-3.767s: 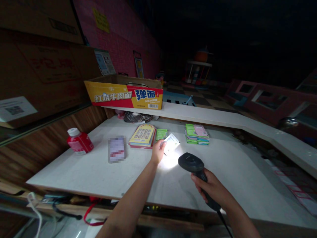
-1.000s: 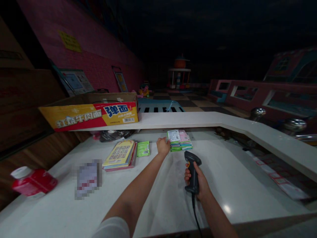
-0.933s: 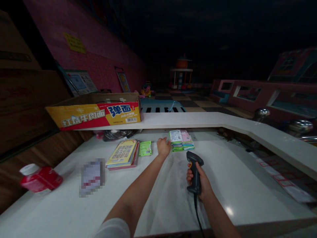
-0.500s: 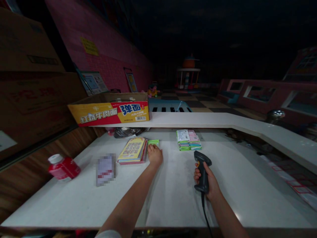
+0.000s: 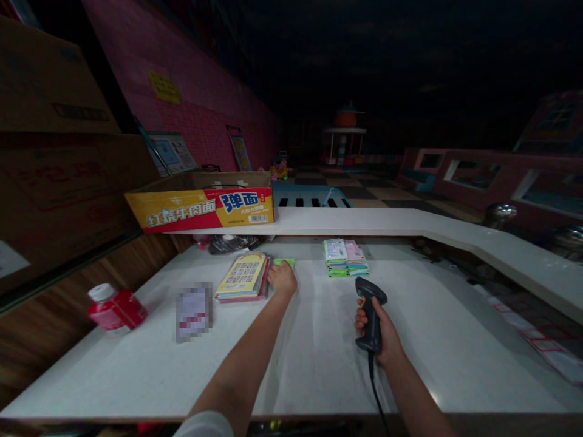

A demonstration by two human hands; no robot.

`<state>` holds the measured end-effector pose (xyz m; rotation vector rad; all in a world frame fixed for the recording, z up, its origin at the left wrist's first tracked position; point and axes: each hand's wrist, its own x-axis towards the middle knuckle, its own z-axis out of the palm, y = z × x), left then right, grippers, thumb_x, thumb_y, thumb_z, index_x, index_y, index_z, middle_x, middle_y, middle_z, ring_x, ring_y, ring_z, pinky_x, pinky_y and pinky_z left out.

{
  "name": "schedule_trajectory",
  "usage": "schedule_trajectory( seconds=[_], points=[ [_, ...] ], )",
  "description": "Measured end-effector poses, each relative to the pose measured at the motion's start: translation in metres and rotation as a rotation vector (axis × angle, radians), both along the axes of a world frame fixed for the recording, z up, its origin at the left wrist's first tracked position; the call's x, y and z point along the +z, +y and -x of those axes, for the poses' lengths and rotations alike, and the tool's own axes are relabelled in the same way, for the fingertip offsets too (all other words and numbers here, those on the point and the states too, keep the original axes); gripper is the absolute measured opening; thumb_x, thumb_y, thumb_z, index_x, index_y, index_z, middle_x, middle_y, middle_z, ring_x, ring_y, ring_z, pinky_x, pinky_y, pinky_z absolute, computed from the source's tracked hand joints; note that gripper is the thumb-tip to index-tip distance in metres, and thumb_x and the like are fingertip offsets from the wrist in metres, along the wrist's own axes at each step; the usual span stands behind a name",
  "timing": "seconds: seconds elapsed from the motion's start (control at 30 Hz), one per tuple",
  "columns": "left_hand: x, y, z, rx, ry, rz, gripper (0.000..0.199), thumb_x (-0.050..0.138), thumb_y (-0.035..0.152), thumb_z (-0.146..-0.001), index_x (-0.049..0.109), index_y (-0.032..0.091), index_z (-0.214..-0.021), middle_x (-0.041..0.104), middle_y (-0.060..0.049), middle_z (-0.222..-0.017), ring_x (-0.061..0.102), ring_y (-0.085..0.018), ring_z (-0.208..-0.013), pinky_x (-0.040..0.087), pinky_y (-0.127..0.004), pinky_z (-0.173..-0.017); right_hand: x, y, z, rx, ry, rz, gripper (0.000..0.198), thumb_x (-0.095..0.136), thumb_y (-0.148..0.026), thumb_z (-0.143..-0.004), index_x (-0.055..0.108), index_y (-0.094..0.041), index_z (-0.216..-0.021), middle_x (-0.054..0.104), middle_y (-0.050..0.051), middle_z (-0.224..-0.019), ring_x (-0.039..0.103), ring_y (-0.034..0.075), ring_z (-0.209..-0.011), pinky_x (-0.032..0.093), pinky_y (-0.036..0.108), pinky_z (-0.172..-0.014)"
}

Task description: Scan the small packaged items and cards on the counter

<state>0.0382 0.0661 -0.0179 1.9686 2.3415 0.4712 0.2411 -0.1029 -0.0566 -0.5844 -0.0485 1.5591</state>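
Observation:
My right hand (image 5: 380, 325) is wrapped around the handle of a black barcode scanner (image 5: 371, 315), its cable running down to the front edge. My left hand (image 5: 283, 279) has its fingers curled at the left edge of a green packet (image 5: 285, 263), which it mostly covers. Right beside those fingers lies a stack of booklets (image 5: 243, 276), a yellow one with a printed grid on top. Beyond the scanner sits a pile of small green, pink and white packets (image 5: 346, 258), apart from both hands.
A red bottle with a white cap (image 5: 117, 308) and a blurred pale packet (image 5: 194, 311) lie on the left of the white counter (image 5: 314, 364). An open noodle carton (image 5: 204, 206) stands on the raised ledge (image 5: 350, 221). Large cardboard boxes (image 5: 59, 194) are stacked at far left.
My left hand's fingers have shifted slightly left, curling in at the edge of the green packet beside the booklets. My right hand keeps the scanner in almost the same place.

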Motion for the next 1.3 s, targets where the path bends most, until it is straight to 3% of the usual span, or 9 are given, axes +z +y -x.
schedule_trajectory(
  seconds=[0.17,0.23,0.37,0.47,0.57,0.67,0.97,1.13,1.3],
  points=[
    [0.004,-0.001,0.005,-0.014,-0.089,0.001,0.073,0.081,0.029,-0.063,0.048,0.012,-0.125,0.057,-0.023,-0.122,0.052,-0.037,-0.117,0.040,-0.041,-0.091,0.000,0.000,0.000,-0.003,-0.002,0.004,0.031,0.076,-0.036,-0.076,0.061,-0.015,-0.093,0.055,-0.003,-0.062,0.051,0.007,-0.048,0.049,0.017,-0.045],
    [0.000,-0.001,0.011,-0.075,-0.205,0.018,0.060,0.077,0.027,-0.067,0.052,0.010,-0.118,0.061,-0.022,-0.117,0.057,-0.034,-0.112,0.042,-0.038,-0.087,0.000,0.001,0.000,-0.004,-0.009,0.004,0.031,0.076,-0.036,-0.076,0.061,-0.014,-0.092,0.055,-0.003,-0.061,0.050,0.006,-0.048,0.049,0.017,-0.046],
    [-0.017,-0.008,0.027,-0.188,-0.383,0.032,0.014,0.057,0.022,-0.084,0.059,0.012,-0.094,0.068,-0.015,-0.098,0.065,-0.024,-0.094,0.044,-0.031,-0.078,0.002,-0.001,0.001,-0.005,-0.046,-0.012,0.032,0.077,-0.037,-0.075,0.062,-0.015,-0.091,0.056,-0.003,-0.060,0.051,0.006,-0.048,0.048,0.016,-0.046],
    [-0.035,-0.017,0.036,-0.250,-0.543,-0.122,0.012,0.045,0.022,-0.088,0.056,0.016,-0.087,0.068,-0.009,-0.087,0.064,-0.020,-0.084,0.044,-0.029,-0.074,0.004,-0.004,0.002,-0.003,-0.109,-0.014,0.032,0.077,-0.039,-0.075,0.062,-0.015,-0.090,0.057,-0.002,-0.060,0.052,0.007,-0.048,0.049,0.016,-0.046],
    [-0.052,-0.022,0.041,-0.320,-0.844,-0.297,0.013,0.045,0.029,-0.088,0.052,0.019,-0.084,0.063,-0.003,-0.077,0.060,-0.018,-0.072,0.045,-0.029,-0.067,0.004,-0.008,0.005,-0.015,-0.238,0.003,0.036,0.075,-0.043,-0.075,0.063,-0.015,-0.094,0.060,-0.001,-0.061,0.054,0.009,-0.048,0.049,0.018,-0.046],
    [-0.061,-0.019,0.044,-0.329,-1.006,-0.347,0.021,0.047,0.040,-0.088,0.049,0.019,-0.084,0.060,-0.002,-0.076,0.058,-0.016,-0.070,0.045,-0.028,-0.067,0.004,-0.009,0.009,-0.016,-0.385,0.010,0.040,0.074,-0.047,-0.075,0.062,-0.016,-0.097,0.063,-0.001,-0.061,0.057,0.011,-0.047,0.049,0.020,-0.043],
    [-0.072,-0.010,0.046,-0.299,-1.010,-0.423,0.016,0.045,0.035,-0.089,0.050,0.019,-0.091,0.060,-0.004,-0.087,0.059,-0.017,-0.082,0.048,-0.032,-0.077,0.029,-0.026,0.063,0.173,-0.863,0.016,0.043,0.075,-0.053,-0.071,0.060,-0.018,-0.089,0.059,-0.004,-0.050,0.051,0.010,-0.036,0.039,0.019,-0.033],
    [-0.072,-0.011,0.045,-0.262,-1.026,-0.413,0.015,0.045,0.032,-0.090,0.051,0.019,-0.094,0.062,-0.004,-0.088,0.060,-0.018,-0.084,0.049,-0.032,-0.080,0.040,-0.038,0.088,0.217,-0.907,-0.008,0.047,0.074,-0.058,-0.069,0.057,-0.019,-0.088,0.058,-0.005,-0.050,0.049,0.010,-0.035,0.038,0.019,-0.032],
    [-0.069,-0.011,0.046,-0.188,-0.893,-0.404,0.011,0.046,0.025,-0.087,0.052,0.019,-0.093,0.062,-0.006,-0.089,0.060,-0.021,-0.088,0.047,-0.037,-0.087,0.050,-0.041,0.092,0.163,-0.892,0.004,0.047,0.075,-0.059,-0.067,0.057,-0.019,-0.086,0.056,-0.006,-0.050,0.047,0.009,-0.034,0.038,0.020,-0.031]
  ],
)
